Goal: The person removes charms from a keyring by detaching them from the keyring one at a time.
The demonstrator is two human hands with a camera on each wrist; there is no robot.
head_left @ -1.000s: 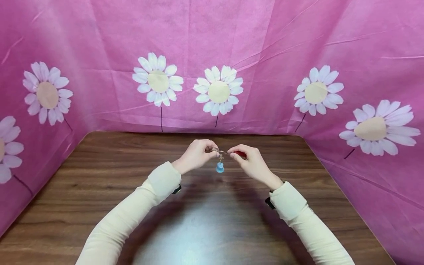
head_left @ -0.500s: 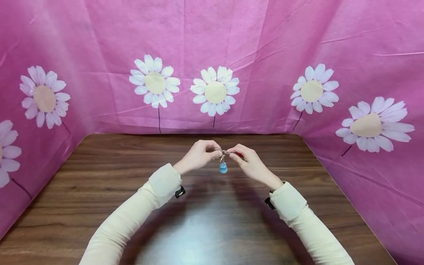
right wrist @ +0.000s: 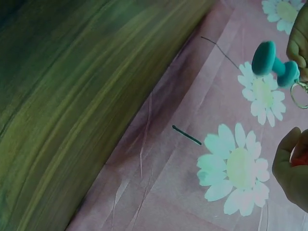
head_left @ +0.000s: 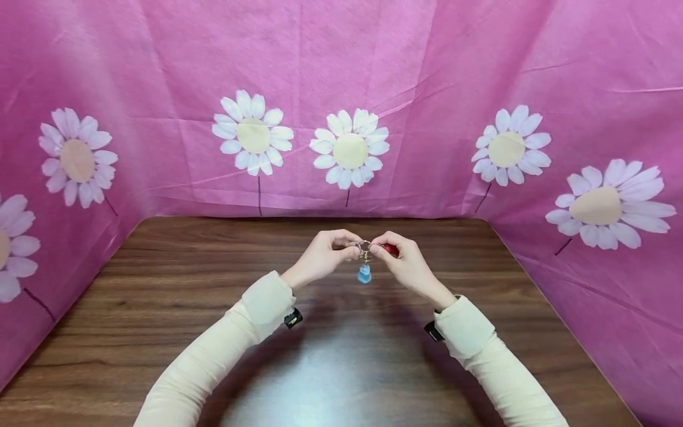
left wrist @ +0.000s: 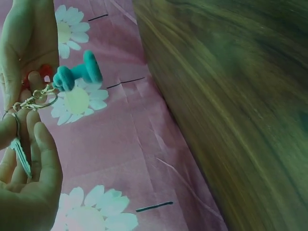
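Over one bench (head_left: 160, 296), the left hand (head_left: 322, 256) and right hand (head_left: 409, 265), equally near, sit left and right above one blue charm (head_left: 364, 274) hanging long axis upright, with one half-hidden red piece (head_left: 392, 249) to its right, one key (left wrist: 21, 159) to its left and, just above it, one key ring (head_left: 366, 242) pinched by both.

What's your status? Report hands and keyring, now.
Left hand, right hand: both pinching the keyring. Blue charm hanging below. Red piece partly hidden by right hand. Nothing visibly in the way.
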